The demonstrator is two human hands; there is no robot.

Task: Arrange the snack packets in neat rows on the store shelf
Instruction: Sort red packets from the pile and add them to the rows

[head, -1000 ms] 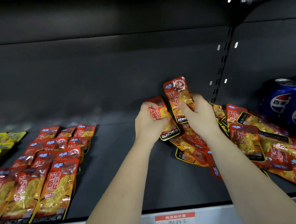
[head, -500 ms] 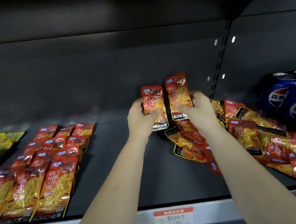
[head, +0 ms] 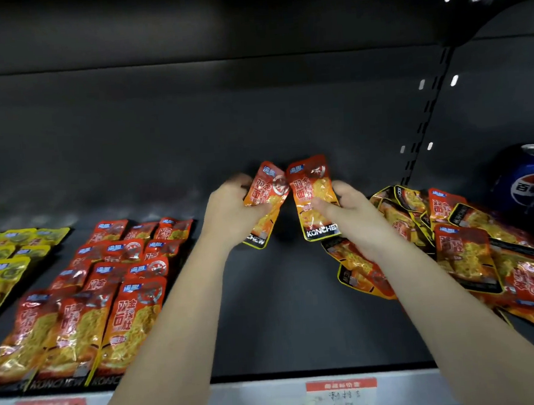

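My left hand grips a red-orange snack packet, tilted to the right, above the middle of the dark shelf. My right hand holds a second, matching packet nearly upright, its black bottom band showing. The two packets touch at their top corners. On the left lie three tidy rows of the same red packets. A loose heap of red packets sprawls on the right, partly under my right forearm.
Yellow packets lie in rows at the far left. Blue Pepsi cans stand at the far right behind the heap. Price labels sit on the shelf's front rail. Bare shelf surface lies between the rows and the heap.
Both hands have shifted left and down a little with their packets. The left packet has tilted so its top leans against the right one; the view has dropped slightly.
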